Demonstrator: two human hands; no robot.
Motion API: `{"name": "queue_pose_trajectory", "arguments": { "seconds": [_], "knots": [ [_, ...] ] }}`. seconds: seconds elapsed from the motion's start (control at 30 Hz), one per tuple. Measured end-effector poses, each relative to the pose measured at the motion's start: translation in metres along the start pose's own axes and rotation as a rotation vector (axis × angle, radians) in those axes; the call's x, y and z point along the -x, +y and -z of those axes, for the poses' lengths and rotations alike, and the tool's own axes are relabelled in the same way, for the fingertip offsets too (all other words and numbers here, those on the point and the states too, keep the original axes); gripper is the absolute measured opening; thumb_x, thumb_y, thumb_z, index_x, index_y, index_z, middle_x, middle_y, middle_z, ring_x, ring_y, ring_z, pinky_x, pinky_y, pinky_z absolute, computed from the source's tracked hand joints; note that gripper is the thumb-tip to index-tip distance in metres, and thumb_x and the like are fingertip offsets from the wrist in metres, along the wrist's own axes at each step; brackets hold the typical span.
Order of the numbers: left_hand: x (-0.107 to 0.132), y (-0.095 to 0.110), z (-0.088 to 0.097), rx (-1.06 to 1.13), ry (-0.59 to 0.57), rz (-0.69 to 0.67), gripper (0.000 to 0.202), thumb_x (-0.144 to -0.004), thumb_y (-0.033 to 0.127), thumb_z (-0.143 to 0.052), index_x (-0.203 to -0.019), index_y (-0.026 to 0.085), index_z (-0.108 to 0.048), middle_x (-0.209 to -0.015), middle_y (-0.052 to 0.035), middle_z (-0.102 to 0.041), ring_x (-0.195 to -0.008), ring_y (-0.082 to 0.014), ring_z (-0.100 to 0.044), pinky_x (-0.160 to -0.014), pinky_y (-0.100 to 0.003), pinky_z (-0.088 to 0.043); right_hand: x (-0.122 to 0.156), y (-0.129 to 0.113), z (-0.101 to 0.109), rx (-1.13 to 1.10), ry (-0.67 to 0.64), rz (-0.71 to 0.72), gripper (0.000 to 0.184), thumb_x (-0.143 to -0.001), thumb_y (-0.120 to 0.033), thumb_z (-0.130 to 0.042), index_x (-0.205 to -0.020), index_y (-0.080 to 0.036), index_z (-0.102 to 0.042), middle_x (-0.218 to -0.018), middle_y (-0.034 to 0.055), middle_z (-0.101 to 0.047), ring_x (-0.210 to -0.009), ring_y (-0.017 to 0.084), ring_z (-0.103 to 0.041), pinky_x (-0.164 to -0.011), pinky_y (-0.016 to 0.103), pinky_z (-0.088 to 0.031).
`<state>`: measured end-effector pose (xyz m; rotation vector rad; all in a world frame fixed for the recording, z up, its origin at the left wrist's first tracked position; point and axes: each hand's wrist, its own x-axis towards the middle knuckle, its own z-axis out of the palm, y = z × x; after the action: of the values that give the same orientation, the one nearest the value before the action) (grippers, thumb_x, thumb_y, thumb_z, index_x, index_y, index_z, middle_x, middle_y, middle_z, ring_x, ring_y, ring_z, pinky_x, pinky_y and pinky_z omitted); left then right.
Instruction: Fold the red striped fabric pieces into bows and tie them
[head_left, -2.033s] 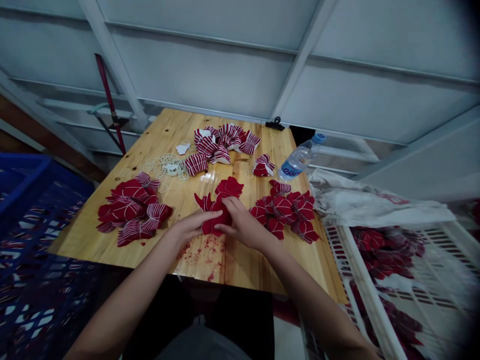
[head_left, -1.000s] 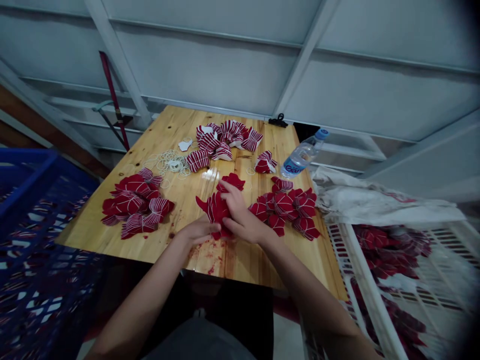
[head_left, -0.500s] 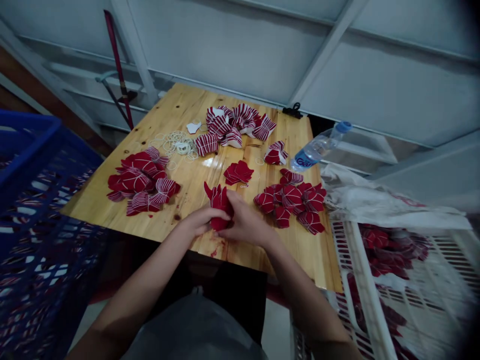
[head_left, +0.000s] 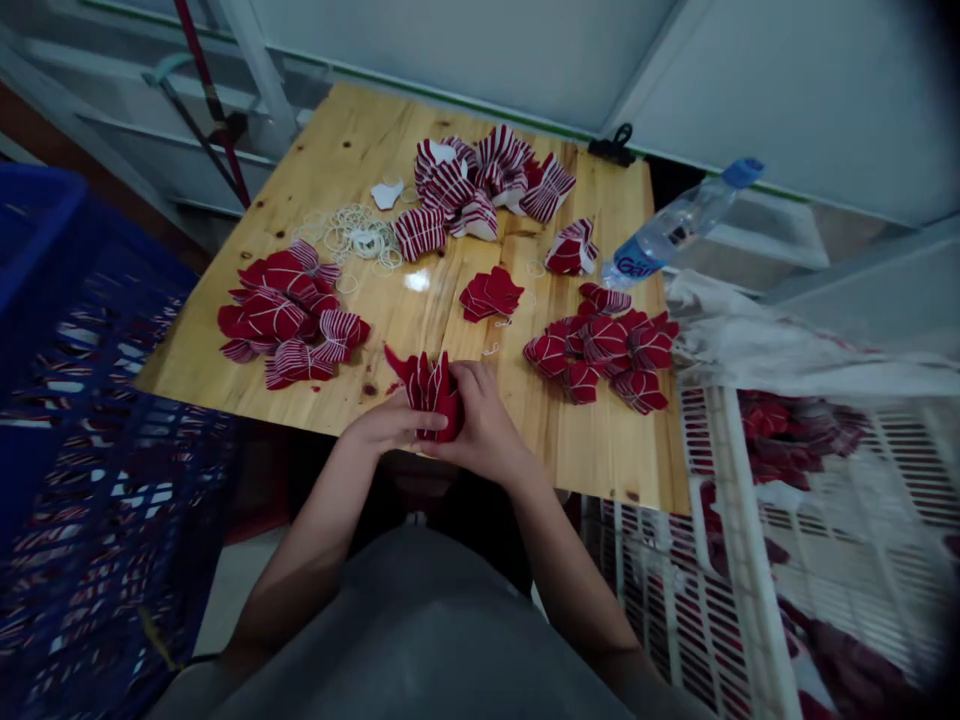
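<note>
Both hands hold a stack of red fabric pieces (head_left: 431, 385) at the near edge of the wooden table (head_left: 480, 470). My left hand (head_left: 386, 422) grips its left side, thumb across the front. My right hand (head_left: 484, 425) wraps its right side. The upper edges fan apart, and one piece sticks out to the left. Just beyond lies a small loose pile of red pieces (head_left: 491, 294). Tied red bundles (head_left: 274, 310) are heaped to the left, with more red bundles (head_left: 604, 345) on the right. Pale rubber bands (head_left: 360, 235) lie in a tangle behind the left heap.
Red-and-white striped bundles (head_left: 480, 180) sit at the back, near a white scrap (head_left: 386, 195). A plastic bottle (head_left: 675, 225) stands at the right edge, by a black clip (head_left: 613, 147). A blue crate (head_left: 112, 480) flanks the table on the left, a white rack (head_left: 739, 520) on the right.
My hands have drawn the red stack slightly nearer the table's front edge, and its upper edges are more fanned out. The camera view has tilted downward.
</note>
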<state>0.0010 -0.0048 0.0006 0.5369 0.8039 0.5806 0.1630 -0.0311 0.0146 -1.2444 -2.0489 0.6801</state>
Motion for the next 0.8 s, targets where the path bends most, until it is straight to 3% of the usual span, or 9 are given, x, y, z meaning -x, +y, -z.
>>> {"name": "queue_pose_trajectory", "arguments": {
  "seconds": [0.1,0.23,0.37,0.47,0.57,0.63,0.8],
  "knots": [
    [0.012,-0.004,0.006,-0.09,0.02,-0.009,0.057,-0.037,0.013,-0.091,-0.089,0.017,-0.066,-0.078,0.001,-0.07,-0.075,-0.0159,-0.065,-0.068,-0.024,-0.05,0.009,-0.011,-0.002,-0.033,-0.061,0.032,0.096,-0.066,-0.05,-0.082,-0.141,-0.017,-0.032,-0.134,0.0191,-0.045,-0.128,0.036,-0.042,-0.108,0.055,-0.037],
    [0.02,-0.012,0.013,-0.311,-0.079,0.073,0.048,-0.039,0.015,-0.09,-0.08,0.015,-0.066,-0.068,0.0018,-0.065,-0.075,-0.0187,-0.063,-0.072,-0.03,-0.05,0.02,-0.02,-0.008,-0.118,-0.159,0.045,0.101,-0.071,-0.047,-0.079,-0.148,-0.017,-0.021,-0.146,0.0189,-0.038,-0.138,0.032,-0.035,-0.115,0.048,-0.032],
    [0.021,-0.017,0.008,-0.341,-0.061,-0.011,0.058,-0.039,0.017,-0.09,-0.092,0.016,-0.067,-0.078,0.0003,-0.067,-0.082,-0.0205,-0.062,-0.079,-0.032,-0.048,0.025,-0.019,-0.011,-0.095,-0.12,-0.102,0.101,-0.065,-0.057,-0.081,-0.143,-0.015,-0.032,-0.133,0.0206,-0.05,-0.127,0.038,-0.047,-0.107,0.056,-0.04],
    [0.019,-0.019,0.002,-0.313,-0.038,-0.065,0.066,-0.041,0.019,-0.089,-0.102,0.017,-0.065,-0.09,-0.0011,-0.069,-0.094,-0.0232,-0.063,-0.088,-0.035,-0.047,0.025,-0.016,-0.009,-0.106,-0.097,-0.068,0.1,-0.066,-0.057,-0.079,-0.144,-0.017,-0.031,-0.142,0.0209,-0.044,-0.134,0.038,-0.041,-0.11,0.057,-0.036],
    [0.018,-0.021,0.002,-0.335,-0.131,-0.015,0.066,-0.043,0.02,-0.09,-0.104,0.018,-0.065,-0.094,-0.0026,-0.07,-0.099,-0.0255,-0.063,-0.092,-0.038,-0.046,0.027,-0.015,-0.009,-0.138,-0.104,0.032,0.089,-0.078,-0.041,-0.073,-0.148,-0.02,-0.022,-0.15,0.0177,-0.037,-0.139,0.033,-0.037,-0.113,0.053,-0.034],
    [0.017,-0.023,0.006,-0.319,-0.217,-0.016,0.066,-0.044,0.025,-0.091,-0.104,0.018,-0.066,-0.096,-0.0033,-0.07,-0.101,-0.0255,-0.063,-0.092,-0.038,-0.046,0.03,-0.015,-0.009,-0.143,-0.095,0.045,0.085,-0.08,-0.031,-0.07,-0.149,-0.022,-0.021,-0.147,0.0163,-0.041,-0.135,0.032,-0.041,-0.111,0.052,-0.038],
    [0.018,-0.027,0.015,-0.198,-0.375,-0.039,0.067,-0.053,0.057,-0.085,-0.101,0.014,-0.065,-0.091,-0.0062,-0.069,-0.096,-0.0245,-0.063,-0.084,-0.035,-0.048,0.035,-0.015,-0.008,-0.123,-0.011,0.01,0.081,-0.074,-0.025,-0.07,-0.144,-0.02,-0.03,-0.134,0.0166,-0.048,-0.127,0.032,-0.048,-0.105,0.051,-0.044]
  ]
}}
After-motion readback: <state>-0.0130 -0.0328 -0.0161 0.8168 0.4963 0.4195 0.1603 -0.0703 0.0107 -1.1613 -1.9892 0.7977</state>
